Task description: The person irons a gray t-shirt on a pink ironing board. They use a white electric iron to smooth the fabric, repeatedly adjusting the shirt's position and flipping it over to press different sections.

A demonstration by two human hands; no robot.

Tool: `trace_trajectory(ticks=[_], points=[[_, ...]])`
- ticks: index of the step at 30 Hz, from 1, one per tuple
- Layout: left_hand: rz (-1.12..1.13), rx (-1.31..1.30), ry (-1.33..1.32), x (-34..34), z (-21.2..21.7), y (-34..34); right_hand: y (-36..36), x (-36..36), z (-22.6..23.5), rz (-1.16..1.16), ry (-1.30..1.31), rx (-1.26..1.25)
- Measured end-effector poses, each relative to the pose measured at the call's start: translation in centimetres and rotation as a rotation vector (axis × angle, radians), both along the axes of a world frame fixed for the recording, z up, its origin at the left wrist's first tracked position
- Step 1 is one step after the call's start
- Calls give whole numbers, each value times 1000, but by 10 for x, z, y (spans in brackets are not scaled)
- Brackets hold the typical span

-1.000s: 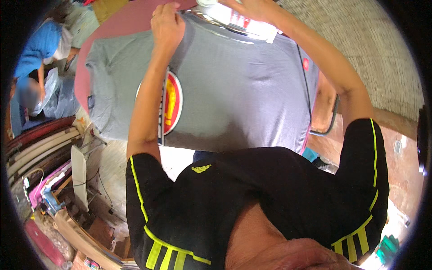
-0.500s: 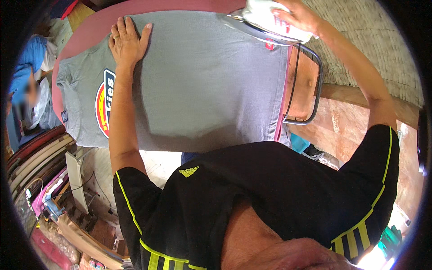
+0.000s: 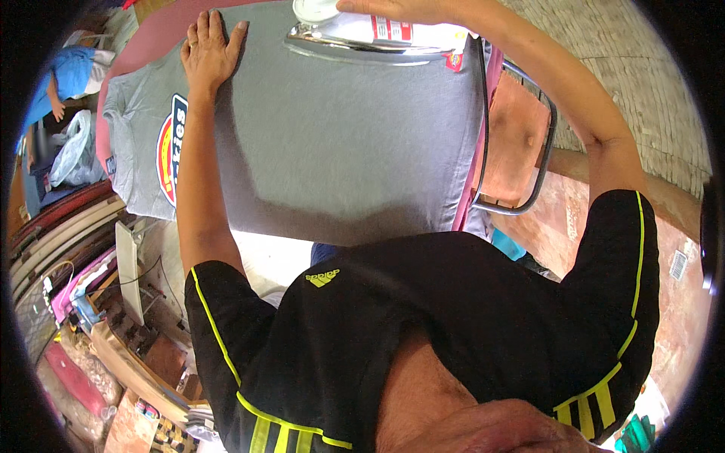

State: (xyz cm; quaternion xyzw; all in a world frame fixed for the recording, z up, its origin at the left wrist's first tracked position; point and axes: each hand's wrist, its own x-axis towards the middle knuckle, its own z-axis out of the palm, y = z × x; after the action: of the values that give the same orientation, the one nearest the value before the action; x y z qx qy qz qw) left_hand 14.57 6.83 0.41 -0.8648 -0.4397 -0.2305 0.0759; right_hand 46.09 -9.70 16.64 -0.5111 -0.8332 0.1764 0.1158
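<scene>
A grey T-shirt [image 3: 340,136] with a bright printed badge lies spread over an ironing board [image 3: 155,41] with a dull pink cover. My left hand [image 3: 208,57], a ring on one finger, rests flat on the shirt's far left part, its fingers stretched out. At the far side, my right hand [image 3: 411,9] is closed round an iron [image 3: 362,36] with a white body and shiny metal base; the picture's top edge cuts off part of the grip. The iron sits on the shirt near its hem, tip pointing left, beside a small red tag [image 3: 453,61].
A dark cord [image 3: 483,113] runs down past the board's right end, by a metal-framed rest [image 3: 513,143] with a brown panel. A woven wall [image 3: 619,75] stands at right. A person in blue [image 3: 64,75], a plastic bag [image 3: 75,155] and stacked rolls [image 3: 64,238] are at left.
My right hand has slid the iron leftward over the shirt from its far right corner. My left hand still lies flat on the cloth. The whole view has shifted slightly.
</scene>
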Motion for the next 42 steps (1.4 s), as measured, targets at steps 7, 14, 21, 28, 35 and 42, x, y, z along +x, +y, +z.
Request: trace_trajectory(ticks=[7, 14, 21, 28, 35, 42], points=[[31, 4, 13, -11, -4, -1, -52, 15, -5, 127, -82, 30], [72, 33, 54, -9, -5, 2, -24, 36, 19, -4, -90, -55], [92, -4, 72, -11, -6, 3, -46, 119, 10, -135, -58, -60], [88, 84, 46, -10, -6, 0, -37, 117, 9, -150, -30, 0], [137, -168, -65, -10, 3, -8, 38, -25, -2, -155, -24, 119], [-289, 31, -402, -70, 10, 34, 102, -126, 4, -307, 131, 51]])
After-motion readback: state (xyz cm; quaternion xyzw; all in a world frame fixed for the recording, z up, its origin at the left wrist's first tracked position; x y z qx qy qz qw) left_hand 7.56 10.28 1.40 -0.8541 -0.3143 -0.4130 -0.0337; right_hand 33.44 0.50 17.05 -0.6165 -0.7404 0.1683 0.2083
